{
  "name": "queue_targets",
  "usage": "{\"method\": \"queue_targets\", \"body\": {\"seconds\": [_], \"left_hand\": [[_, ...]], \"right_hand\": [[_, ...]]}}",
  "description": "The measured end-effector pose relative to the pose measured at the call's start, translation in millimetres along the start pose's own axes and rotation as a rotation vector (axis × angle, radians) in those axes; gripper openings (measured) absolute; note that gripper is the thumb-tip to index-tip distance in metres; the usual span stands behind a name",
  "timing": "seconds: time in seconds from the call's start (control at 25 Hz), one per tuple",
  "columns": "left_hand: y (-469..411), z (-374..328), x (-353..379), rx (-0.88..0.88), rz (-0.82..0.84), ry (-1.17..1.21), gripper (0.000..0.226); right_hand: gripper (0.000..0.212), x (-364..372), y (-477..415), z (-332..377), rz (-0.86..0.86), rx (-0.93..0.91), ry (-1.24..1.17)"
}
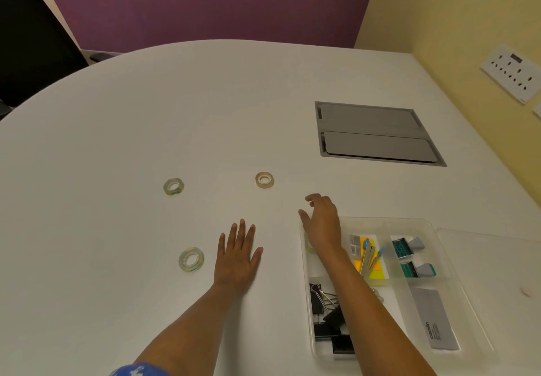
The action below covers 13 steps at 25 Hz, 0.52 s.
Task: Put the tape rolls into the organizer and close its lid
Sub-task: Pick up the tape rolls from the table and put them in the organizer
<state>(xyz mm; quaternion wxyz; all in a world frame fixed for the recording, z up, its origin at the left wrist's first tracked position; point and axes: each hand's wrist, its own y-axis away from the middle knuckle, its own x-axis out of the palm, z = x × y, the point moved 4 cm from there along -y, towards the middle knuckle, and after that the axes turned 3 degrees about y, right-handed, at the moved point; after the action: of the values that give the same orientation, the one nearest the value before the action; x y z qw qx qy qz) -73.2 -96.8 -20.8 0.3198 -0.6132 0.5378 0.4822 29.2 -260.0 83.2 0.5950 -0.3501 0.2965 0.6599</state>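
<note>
1. Three tape rolls lie flat on the bench, well apart: a tan roll, a far-left roll and a near roll.
2. The right hand hovers over the organizer's front-left corner, fingers loosely spread and empty. What may be a roll shows dimly beneath it (too hidden to be sure).
3. The left hand rests flat, fingers splayed, holding nothing.
4. The tan roll lies ahead and left of the right fingers — the nearest pairing. The near roll sits just left of the left hand.
5. The lid lies open at right — not yet shut.
</note>
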Motion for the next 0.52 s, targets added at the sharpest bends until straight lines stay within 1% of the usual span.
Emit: {"method": "queue_targets", "body": {"seconds": [0.16, 0.28, 0.52], "left_hand": [[-23, 5, -2, 0.002, -0.032, -0.047, 0.059], [-40, 8, -2, -0.012, -0.071, -0.031, 0.06], [-78, 13, -5, -0.036, -0.115, -0.026, 0.06]], "right_hand": [[0.039, 29, -31, 22, 0.095, -0.057, 0.06], [0.044, 54, -58, 38, 0.162, -0.091, 0.111], [0.062, 101, -94, 58, 0.243, -0.136, 0.147]]}}
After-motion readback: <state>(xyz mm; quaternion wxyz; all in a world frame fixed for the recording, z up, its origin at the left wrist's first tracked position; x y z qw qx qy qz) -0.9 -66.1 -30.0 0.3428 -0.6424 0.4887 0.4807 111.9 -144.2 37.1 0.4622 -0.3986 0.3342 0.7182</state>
